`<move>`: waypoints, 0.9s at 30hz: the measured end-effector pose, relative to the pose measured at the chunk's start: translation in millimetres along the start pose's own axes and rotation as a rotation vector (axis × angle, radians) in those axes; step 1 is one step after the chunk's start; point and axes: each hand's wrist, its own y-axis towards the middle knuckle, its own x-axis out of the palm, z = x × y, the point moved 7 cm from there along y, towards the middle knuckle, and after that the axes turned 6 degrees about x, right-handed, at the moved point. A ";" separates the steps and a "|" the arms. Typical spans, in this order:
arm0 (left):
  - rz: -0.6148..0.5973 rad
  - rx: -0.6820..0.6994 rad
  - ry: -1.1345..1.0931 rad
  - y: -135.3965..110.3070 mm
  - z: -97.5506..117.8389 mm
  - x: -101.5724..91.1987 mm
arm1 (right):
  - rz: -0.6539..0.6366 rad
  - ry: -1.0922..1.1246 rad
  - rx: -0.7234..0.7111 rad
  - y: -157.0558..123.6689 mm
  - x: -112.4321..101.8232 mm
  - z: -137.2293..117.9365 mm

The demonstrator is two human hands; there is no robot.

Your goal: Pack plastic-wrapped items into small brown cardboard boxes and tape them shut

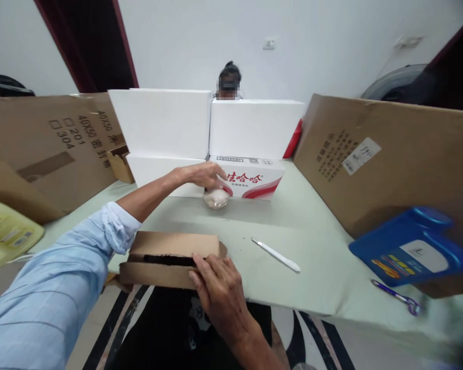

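Note:
My left hand [207,175] is stretched out over a small round bundle in clear plastic [216,199], its fingers apart and bent down near the top of it. Whether the fingertips touch the bundle I cannot tell. Close to me, a small brown cardboard box [170,243] lies at the table's front edge, with a dark gap between its top flaps. My right hand [219,280] grips the right end of this box, fingers across the flaps. A white-handled craft knife [277,255] lies on the table to the right of the box.
White cartons [254,128] stand along the back, one with red print. Large brown cartons [386,169] flank both sides. A blue bottle [412,246] and a purple pen [395,296] lie right; a yellow bottle [10,234] is left. A person [228,82] is behind the cartons.

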 end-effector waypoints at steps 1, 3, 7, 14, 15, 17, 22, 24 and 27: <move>0.016 -0.018 -0.001 -5.2 11.4 -19.6 | -0.003 -0.003 -0.007 1.5 0.7 1.4; 0.088 -0.050 0.000 -22.8 38.4 -56.4 | -0.007 -0.004 -0.018 4.4 2.2 4.2; 0.414 0.014 -0.010 -90.4 113.9 -99.9 | -0.037 0.008 -0.021 9.0 5.3 9.0; 0.684 -0.199 -0.082 -241.0 166.6 -26.7 | -0.050 0.048 -0.043 8.6 -0.4 16.6; 0.637 -0.270 -0.119 -254.5 159.1 -10.7 | -0.046 0.056 -0.047 8.3 -2.2 18.2; 0.517 -0.366 -0.200 -273.3 141.5 16.6 | -0.043 0.078 -0.054 8.3 -5.7 21.0; 0.340 -0.382 -0.369 -288.1 109.6 47.0 | -0.059 0.123 -0.075 10.5 -15.5 18.1; 0.338 -0.344 -0.400 -288.9 105.5 49.0 | -0.088 0.151 -0.084 9.9 -21.8 10.8; 0.374 -0.299 -0.393 -290.2 104.9 49.0 | -0.161 0.175 -0.121 5.4 -32.3 -6.1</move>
